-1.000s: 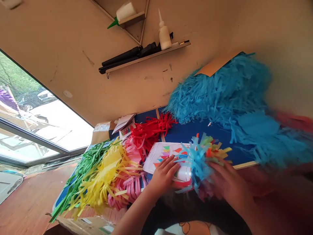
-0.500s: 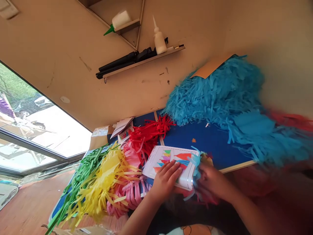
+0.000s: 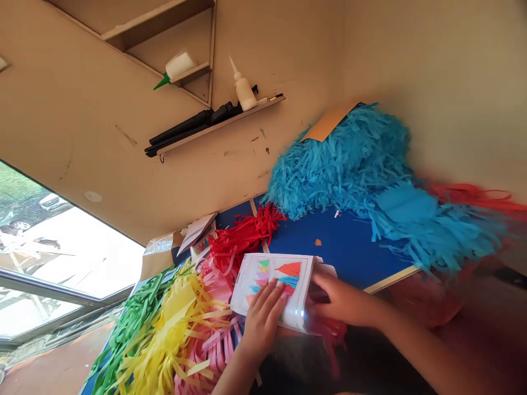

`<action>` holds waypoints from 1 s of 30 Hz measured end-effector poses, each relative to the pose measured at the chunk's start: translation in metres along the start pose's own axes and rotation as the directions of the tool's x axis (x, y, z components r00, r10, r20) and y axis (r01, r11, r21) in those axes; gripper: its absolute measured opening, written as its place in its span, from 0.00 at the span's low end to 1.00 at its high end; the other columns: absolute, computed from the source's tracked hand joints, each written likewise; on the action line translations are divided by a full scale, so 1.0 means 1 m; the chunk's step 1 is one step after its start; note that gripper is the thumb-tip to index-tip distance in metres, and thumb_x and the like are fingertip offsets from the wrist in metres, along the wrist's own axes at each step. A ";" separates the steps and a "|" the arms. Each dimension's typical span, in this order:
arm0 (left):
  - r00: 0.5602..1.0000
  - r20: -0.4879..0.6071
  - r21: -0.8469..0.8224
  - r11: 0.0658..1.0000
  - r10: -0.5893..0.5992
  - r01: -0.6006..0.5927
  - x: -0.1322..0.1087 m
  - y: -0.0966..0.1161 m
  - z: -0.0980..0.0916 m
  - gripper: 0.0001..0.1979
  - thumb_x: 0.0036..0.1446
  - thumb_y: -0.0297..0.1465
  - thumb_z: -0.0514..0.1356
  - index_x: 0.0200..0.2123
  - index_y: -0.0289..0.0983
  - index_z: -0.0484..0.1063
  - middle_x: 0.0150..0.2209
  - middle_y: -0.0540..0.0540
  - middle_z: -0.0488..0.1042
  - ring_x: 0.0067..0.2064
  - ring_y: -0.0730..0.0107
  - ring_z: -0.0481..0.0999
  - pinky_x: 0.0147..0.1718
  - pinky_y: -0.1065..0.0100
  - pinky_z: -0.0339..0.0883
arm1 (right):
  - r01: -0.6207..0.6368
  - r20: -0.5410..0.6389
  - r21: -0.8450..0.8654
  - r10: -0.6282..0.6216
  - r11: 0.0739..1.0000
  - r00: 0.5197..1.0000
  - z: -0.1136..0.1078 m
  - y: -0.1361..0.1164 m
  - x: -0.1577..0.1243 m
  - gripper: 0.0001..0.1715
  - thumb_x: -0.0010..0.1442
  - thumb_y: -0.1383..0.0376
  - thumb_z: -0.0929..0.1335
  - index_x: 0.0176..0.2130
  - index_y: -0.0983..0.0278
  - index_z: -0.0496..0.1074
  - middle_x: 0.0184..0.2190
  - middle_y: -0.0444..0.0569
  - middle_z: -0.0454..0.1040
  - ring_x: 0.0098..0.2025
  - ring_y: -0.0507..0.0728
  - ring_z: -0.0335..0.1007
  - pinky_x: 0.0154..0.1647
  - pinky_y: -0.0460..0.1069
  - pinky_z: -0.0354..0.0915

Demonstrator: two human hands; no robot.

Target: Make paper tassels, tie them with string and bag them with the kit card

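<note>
My left hand (image 3: pixel 265 318) lies flat on a white printed packet (image 3: pixel 251 274), its fingers stretched over pictures of coloured tassels. My right hand (image 3: pixel 343 299) is at the right end of this packet. Its thumb and fingers bend around the opening there, and the fingertips are hidden, so what they hold cannot be made out. Dark red paper strips (image 3: pixel 335 334) hang out below the right hand, blurred. Left of the packet lie pink (image 3: pixel 218 351), yellow (image 3: pixel 173 318) and green (image 3: pixel 127 323) paper fringes, with a red fringe (image 3: pixel 234 236) behind it.
A big heap of blue paper fringe (image 3: pixel 337 170) covers the back right of the blue table (image 3: pixel 346 249), an orange sheet (image 3: pixel 331 123) on top. A cardboard box (image 3: pixel 158 255) stands back left. Glue bottles (image 3: pixel 246 92) rest on wall shelves. A window (image 3: pixel 99 241) is at left.
The blue strips at my right hand have gone from sight at the packet's end. My left hand stays on the packet. The whole view has shifted with my head.
</note>
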State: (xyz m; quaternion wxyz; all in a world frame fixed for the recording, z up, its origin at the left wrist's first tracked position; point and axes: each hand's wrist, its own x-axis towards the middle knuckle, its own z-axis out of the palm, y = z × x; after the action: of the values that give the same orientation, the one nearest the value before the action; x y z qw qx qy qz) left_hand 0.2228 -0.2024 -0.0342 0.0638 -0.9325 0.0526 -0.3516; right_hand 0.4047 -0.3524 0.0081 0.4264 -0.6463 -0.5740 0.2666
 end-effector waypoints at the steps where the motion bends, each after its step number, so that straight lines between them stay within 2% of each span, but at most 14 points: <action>1: 0.999 -0.027 -0.005 1.000 -0.019 0.019 -0.001 -0.002 -0.003 0.30 0.60 0.49 0.48 0.57 0.32 0.59 0.47 0.33 0.74 0.57 0.53 0.67 0.49 0.54 0.68 | 0.004 -0.018 0.008 -0.004 1.000 1.000 -0.006 0.000 -0.010 0.32 0.53 0.66 0.68 0.57 0.59 0.62 0.56 0.50 0.64 0.57 0.59 0.62 0.55 0.53 0.63; 4: 0.989 -0.125 -0.007 0.997 -0.079 0.079 -0.001 -0.006 -0.011 0.32 0.59 0.50 0.48 0.60 0.35 0.55 0.49 0.34 0.73 0.57 0.53 0.67 0.49 0.52 0.68 | 0.021 -0.245 0.017 -0.017 1.000 0.969 -0.015 0.011 -0.040 0.22 0.58 0.62 0.65 0.53 0.56 0.66 0.57 0.50 0.63 0.59 0.60 0.58 0.60 0.57 0.56; 6: 0.976 -0.176 0.000 0.992 -0.126 0.127 0.002 -0.008 -0.015 0.32 0.59 0.50 0.49 0.60 0.37 0.54 0.51 0.34 0.72 0.57 0.53 0.66 0.49 0.51 0.68 | 0.046 -0.417 0.094 -0.003 0.994 0.909 -0.009 0.025 -0.053 0.19 0.59 0.58 0.64 0.51 0.55 0.68 0.54 0.52 0.66 0.57 0.61 0.60 0.57 0.58 0.59; 7: 0.970 -0.197 0.006 0.990 -0.140 0.144 0.004 -0.008 -0.016 0.31 0.59 0.49 0.49 0.60 0.37 0.54 0.51 0.34 0.72 0.58 0.53 0.66 0.50 0.51 0.68 | 0.058 -0.471 0.179 0.034 0.982 0.882 -0.002 0.031 -0.055 0.22 0.59 0.55 0.64 0.52 0.54 0.65 0.55 0.53 0.65 0.57 0.63 0.61 0.55 0.58 0.62; 10: 0.968 -0.221 0.038 0.991 -0.119 0.131 0.009 -0.008 -0.019 0.29 0.60 0.46 0.51 0.59 0.36 0.55 0.51 0.33 0.72 0.58 0.53 0.65 0.50 0.51 0.67 | 0.096 -0.450 0.470 0.144 0.877 0.881 0.029 0.041 -0.053 0.40 0.57 0.41 0.58 0.62 0.55 0.49 0.57 0.59 0.61 0.52 0.64 0.67 0.45 0.57 0.69; 12: 0.977 -0.200 0.069 0.994 -0.073 0.088 0.012 -0.008 -0.019 0.28 0.61 0.44 0.52 0.58 0.34 0.56 0.50 0.33 0.73 0.59 0.52 0.64 0.51 0.51 0.66 | 0.087 -0.439 0.513 0.174 0.854 0.882 0.046 0.037 -0.048 0.42 0.57 0.40 0.56 0.62 0.57 0.45 0.55 0.59 0.64 0.46 0.61 0.71 0.41 0.55 0.71; 13: 0.981 -0.185 0.088 0.993 -0.057 0.074 0.013 -0.007 -0.018 0.27 0.61 0.43 0.52 0.58 0.34 0.57 0.49 0.32 0.73 0.59 0.52 0.63 0.51 0.51 0.65 | 0.078 -0.487 0.455 0.174 0.887 0.856 0.051 0.033 -0.046 0.38 0.58 0.42 0.58 0.61 0.57 0.50 0.52 0.58 0.67 0.44 0.60 0.72 0.40 0.54 0.71; 15: 0.986 -0.160 0.131 0.989 -0.053 0.074 0.015 -0.006 -0.017 0.26 0.61 0.43 0.53 0.56 0.32 0.59 0.48 0.31 0.73 0.60 0.51 0.62 0.52 0.51 0.65 | 0.038 -0.654 0.198 0.103 0.980 0.750 0.054 0.024 -0.043 0.22 0.58 0.52 0.65 0.49 0.58 0.64 0.43 0.53 0.74 0.42 0.59 0.73 0.41 0.53 0.71; 17: 0.987 -0.146 0.164 0.983 -0.060 0.084 0.016 -0.005 -0.015 0.26 0.60 0.43 0.53 0.55 0.32 0.60 0.48 0.31 0.73 0.60 0.51 0.61 0.52 0.52 0.64 | 0.005 -0.747 -0.079 -0.063 0.997 0.661 0.048 0.015 -0.040 0.06 0.57 0.62 0.66 0.36 0.59 0.69 0.33 0.48 0.75 0.36 0.57 0.73 0.38 0.51 0.71; 18: 0.988 -0.140 0.171 0.982 -0.060 0.083 0.016 -0.005 -0.015 0.25 0.60 0.43 0.53 0.54 0.32 0.61 0.48 0.31 0.73 0.60 0.51 0.61 0.52 0.52 0.64 | 0.013 -0.748 -0.176 -0.142 0.984 0.649 0.044 0.010 -0.038 0.03 0.57 0.64 0.65 0.33 0.59 0.70 0.30 0.47 0.75 0.33 0.56 0.73 0.36 0.50 0.71; 22: 0.989 -0.135 0.173 0.981 -0.062 0.085 0.014 -0.006 -0.015 0.25 0.61 0.44 0.53 0.53 0.30 0.62 0.48 0.31 0.74 0.61 0.51 0.60 0.52 0.52 0.64 | 0.101 -0.628 -0.294 -0.272 0.950 0.729 0.025 -0.004 -0.030 0.11 0.56 0.70 0.61 0.32 0.59 0.71 0.29 0.46 0.75 0.30 0.53 0.73 0.29 0.45 0.70; 26: 0.986 -0.149 0.190 0.977 -0.070 0.098 0.011 -0.010 -0.019 0.25 0.60 0.43 0.54 0.53 0.31 0.62 0.48 0.31 0.73 0.61 0.51 0.60 0.52 0.52 0.64 | 0.207 -0.468 -0.282 -0.323 0.937 0.823 0.005 -0.014 -0.024 0.13 0.56 0.71 0.61 0.34 0.59 0.72 0.32 0.45 0.75 0.35 0.52 0.73 0.34 0.44 0.69; 28: 0.989 -0.137 0.177 0.981 -0.056 0.080 0.011 -0.009 -0.020 0.24 0.59 0.43 0.54 0.52 0.32 0.64 0.48 0.32 0.73 0.61 0.51 0.61 0.53 0.52 0.63 | 0.218 -0.314 -0.277 -0.302 0.936 0.900 -0.001 -0.016 -0.019 0.13 0.55 0.72 0.61 0.32 0.59 0.73 0.31 0.45 0.75 0.34 0.52 0.72 0.35 0.44 0.68; 30: 0.992 -0.121 0.157 0.986 -0.034 0.053 0.011 -0.006 -0.020 0.24 0.59 0.44 0.55 0.50 0.31 0.65 0.48 0.32 0.74 0.60 0.51 0.61 0.53 0.52 0.63 | 0.169 -0.108 -0.282 -0.206 0.945 0.973 -0.004 -0.018 -0.011 0.14 0.54 0.75 0.61 0.27 0.60 0.72 0.29 0.44 0.74 0.31 0.52 0.71 0.32 0.45 0.67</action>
State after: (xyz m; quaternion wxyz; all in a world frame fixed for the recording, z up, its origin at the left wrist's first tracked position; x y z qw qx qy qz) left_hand 0.2183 -0.1999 -0.0108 0.1275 -0.9029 0.0074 -0.4105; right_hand 0.3964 -0.3641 0.0242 0.3955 -0.6575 -0.6335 0.0993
